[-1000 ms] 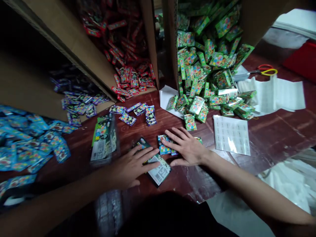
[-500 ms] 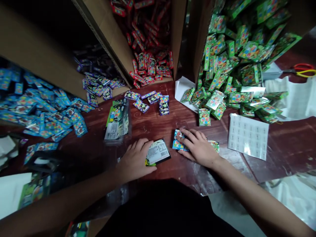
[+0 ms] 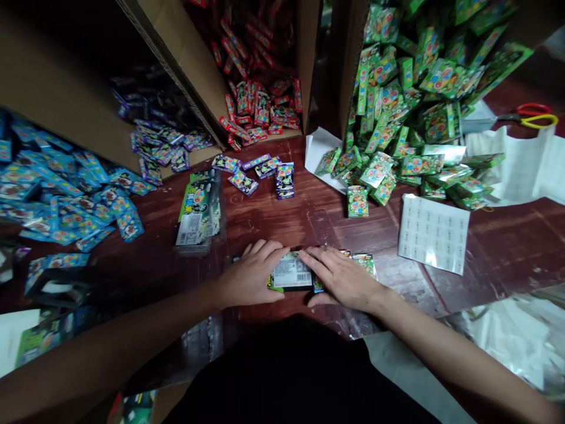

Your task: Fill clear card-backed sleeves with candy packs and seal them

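My left hand [image 3: 253,275] lies over a black-and-green printed card [image 3: 289,272] with a pale barcode panel, its fingers at the far edge and thumb at the near edge. My right hand [image 3: 343,277] is cupped over a row of small printed boxes, fingers at the far side and thumb at the near side. Beneath it the edge of a blue box [image 3: 316,286] shows, and a green box [image 3: 365,263] sticks out to the right. The card's right end meets the row; my right fingertips hide that contact.
Stacked clear packs with green cards [image 3: 196,215] lie at left. Beyond are several purple boxes [image 3: 285,179] and cartons spilling blue [image 3: 66,203], red [image 3: 261,109] and green boxes [image 3: 379,171]. A label sheet [image 3: 434,232] and scissors [image 3: 527,116] are at right.
My left hand and the card have straightened and moved right. My right hand has slid slightly nearer with the boxes, so card and row now meet. The whole view has shifted a little.
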The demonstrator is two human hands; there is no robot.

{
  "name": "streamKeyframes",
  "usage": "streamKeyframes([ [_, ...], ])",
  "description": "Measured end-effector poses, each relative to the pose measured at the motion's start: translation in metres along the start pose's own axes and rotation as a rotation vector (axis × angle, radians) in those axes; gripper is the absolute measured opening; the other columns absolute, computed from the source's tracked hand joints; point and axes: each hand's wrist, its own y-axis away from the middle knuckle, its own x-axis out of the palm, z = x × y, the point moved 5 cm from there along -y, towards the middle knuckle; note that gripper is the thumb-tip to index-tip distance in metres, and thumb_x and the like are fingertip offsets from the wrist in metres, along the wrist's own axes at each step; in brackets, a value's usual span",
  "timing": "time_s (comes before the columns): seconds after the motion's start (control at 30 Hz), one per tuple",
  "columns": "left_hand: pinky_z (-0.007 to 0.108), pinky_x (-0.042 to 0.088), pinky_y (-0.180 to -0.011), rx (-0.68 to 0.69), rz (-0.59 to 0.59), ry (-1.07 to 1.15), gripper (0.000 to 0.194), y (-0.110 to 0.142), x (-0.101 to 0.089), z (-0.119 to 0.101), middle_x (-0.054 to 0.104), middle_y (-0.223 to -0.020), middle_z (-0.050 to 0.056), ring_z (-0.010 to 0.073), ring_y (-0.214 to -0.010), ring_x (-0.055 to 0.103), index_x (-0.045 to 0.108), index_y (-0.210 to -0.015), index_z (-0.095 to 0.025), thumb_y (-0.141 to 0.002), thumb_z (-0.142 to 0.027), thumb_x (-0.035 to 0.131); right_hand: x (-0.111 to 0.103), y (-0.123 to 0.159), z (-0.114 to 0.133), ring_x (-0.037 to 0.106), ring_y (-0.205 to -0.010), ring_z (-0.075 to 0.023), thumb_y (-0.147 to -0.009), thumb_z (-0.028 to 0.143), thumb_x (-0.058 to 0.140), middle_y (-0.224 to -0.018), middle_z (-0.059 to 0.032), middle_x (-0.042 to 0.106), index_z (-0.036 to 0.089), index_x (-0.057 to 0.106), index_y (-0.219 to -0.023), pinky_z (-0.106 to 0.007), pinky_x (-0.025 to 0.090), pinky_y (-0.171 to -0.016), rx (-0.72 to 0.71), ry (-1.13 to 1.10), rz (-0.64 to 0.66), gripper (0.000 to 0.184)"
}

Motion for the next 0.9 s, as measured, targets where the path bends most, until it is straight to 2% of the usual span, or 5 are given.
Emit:
streamKeyframes([
  [0.13, 0.048, 0.038, -0.108, 0.005, -0.017, -0.02, 0.091, -0.003, 0.001, 0.001, 0.05, -0.139, 0.012, 0.0324, -0.124, 0.044, 0.041, -0.146, -0.018, -0.069, -0.045, 0.081, -0.014, 0.01, -0.007, 0.031, -0.148, -0.0368, -0.077, 0.084, 0.053, -0.161, -0.0243, 0.03, 0.008, 0.014, -0.16, -0.06, 0.02, -0.123, 0.005, -0.001, -0.031, 0.119],
  [0.27, 0.048, 0.038, -0.108, 0.01, -0.008, -0.003, 0.091, -0.004, 0.003, 0.003, 0.049, -0.14, 0.012, 0.0321, -0.124, 0.045, 0.041, -0.146, -0.02, -0.069, -0.045, 0.081, -0.034, 0.037, -0.028, 0.02, -0.151, -0.0421, -0.075, 0.085, 0.055, -0.166, -0.018, 0.022, 0.019, 0.02, -0.16, -0.071, 0.007, -0.12, 0.091, 0.041, -0.001, 0.113],
  [0.57, 0.048, 0.037, -0.109, -0.046, -0.098, 0.053, 0.093, -0.012, 0.011, -0.007, 0.05, -0.139, 0.01, 0.0319, -0.124, 0.046, 0.042, -0.145, -0.023, -0.064, -0.046, 0.084, -0.019, 0.041, -0.029, 0.046, -0.133, -0.0335, -0.092, 0.053, 0.06, -0.151, -0.011, 0.051, 0.022, 0.055, -0.141, -0.053, 0.045, -0.107, 0.143, -0.006, -0.07, 0.058],
  [0.7, 0.047, 0.036, -0.11, -0.055, -0.1, 0.059, 0.091, -0.012, 0.012, -0.01, 0.05, -0.139, 0.01, 0.0309, -0.125, 0.045, 0.041, -0.145, -0.023, -0.066, -0.043, 0.082, -0.02, 0.041, -0.027, 0.047, -0.134, -0.0324, -0.091, 0.05, 0.061, -0.15, -0.0123, 0.052, 0.019, 0.055, -0.14, -0.052, 0.045, -0.108, 0.139, -0.056, -0.108, 0.058],
  [0.9, 0.048, 0.035, -0.111, -0.033, -0.086, 0.086, 0.092, -0.01, 0.014, -0.006, 0.049, -0.14, 0.009, 0.0313, -0.126, 0.045, 0.04, -0.147, -0.024, -0.067, -0.043, 0.081, -0.024, 0.042, -0.027, 0.051, -0.134, -0.0301, -0.091, 0.051, 0.061, -0.144, -0.0161, 0.057, 0.015, 0.041, -0.149, -0.056, 0.03, -0.121, 0.061, -0.111, -0.105, 0.071],
])
